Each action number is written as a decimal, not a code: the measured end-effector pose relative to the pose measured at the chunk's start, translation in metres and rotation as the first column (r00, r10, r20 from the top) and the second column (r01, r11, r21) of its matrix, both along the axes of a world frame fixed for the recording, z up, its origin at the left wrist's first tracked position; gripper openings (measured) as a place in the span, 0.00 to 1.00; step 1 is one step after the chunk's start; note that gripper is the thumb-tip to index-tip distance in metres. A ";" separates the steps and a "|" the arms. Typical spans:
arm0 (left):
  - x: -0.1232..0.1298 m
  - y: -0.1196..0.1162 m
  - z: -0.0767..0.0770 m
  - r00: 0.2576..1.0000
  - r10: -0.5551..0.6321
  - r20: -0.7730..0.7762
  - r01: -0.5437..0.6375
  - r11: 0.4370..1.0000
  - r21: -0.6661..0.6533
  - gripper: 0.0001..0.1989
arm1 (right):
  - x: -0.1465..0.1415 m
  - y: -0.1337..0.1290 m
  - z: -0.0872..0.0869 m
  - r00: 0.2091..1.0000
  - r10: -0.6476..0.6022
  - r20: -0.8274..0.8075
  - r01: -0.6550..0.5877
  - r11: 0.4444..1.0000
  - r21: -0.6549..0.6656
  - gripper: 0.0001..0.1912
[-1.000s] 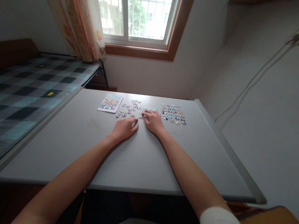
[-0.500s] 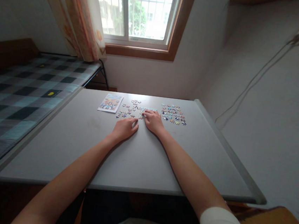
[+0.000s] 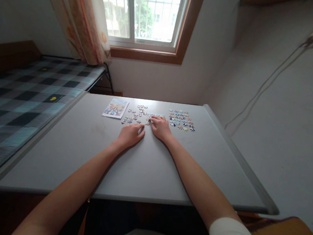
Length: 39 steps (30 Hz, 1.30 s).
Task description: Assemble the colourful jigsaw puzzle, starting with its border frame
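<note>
My left hand (image 3: pixel 131 134) rests on the table with its fingers curled and the thumb bent toward the index finger. Whatever may be between those fingertips is too small to make out. Just to its right, my right hand (image 3: pixel 159 126) reaches over a partly joined jigsaw section (image 3: pixel 147 121), thumb and fingertips closed at a small puzzle piece on its left side. Part of that section is hidden under the right hand. Loose puzzle pieces (image 3: pixel 130 120) lie beyond the left hand, and a larger group of puzzle pieces (image 3: pixel 182 120) is spread to the right of the right hand.
A colourful picture sheet (image 3: pixel 115 108) lies at the far left of the white table (image 3: pixel 151 168). Along the left is a bed with a checked cover (image 3: pixel 37 91). A cord (image 3: pixel 255 95) hangs down the right wall. A wooden stool or chair seat (image 3: pixel 291 234) stands at lower right.
</note>
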<state>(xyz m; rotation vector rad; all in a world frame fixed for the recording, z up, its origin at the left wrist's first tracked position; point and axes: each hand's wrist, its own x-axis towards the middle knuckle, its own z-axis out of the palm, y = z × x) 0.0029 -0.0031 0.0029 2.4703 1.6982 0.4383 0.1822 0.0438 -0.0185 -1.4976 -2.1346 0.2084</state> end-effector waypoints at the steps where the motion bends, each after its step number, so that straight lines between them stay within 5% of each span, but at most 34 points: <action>1: 0.000 0.000 0.000 1.000 -0.002 0.000 0.002 1.000 0.002 0.18 | 0.000 0.000 0.000 1.000 0.000 0.000 0.000 1.000 0.000 0.17; 39: -0.001 0.001 -0.002 1.000 -0.009 -0.005 0.009 1.000 0.018 0.19 | 0.000 -0.001 0.002 1.000 -0.003 0.002 0.003 1.000 0.000 0.16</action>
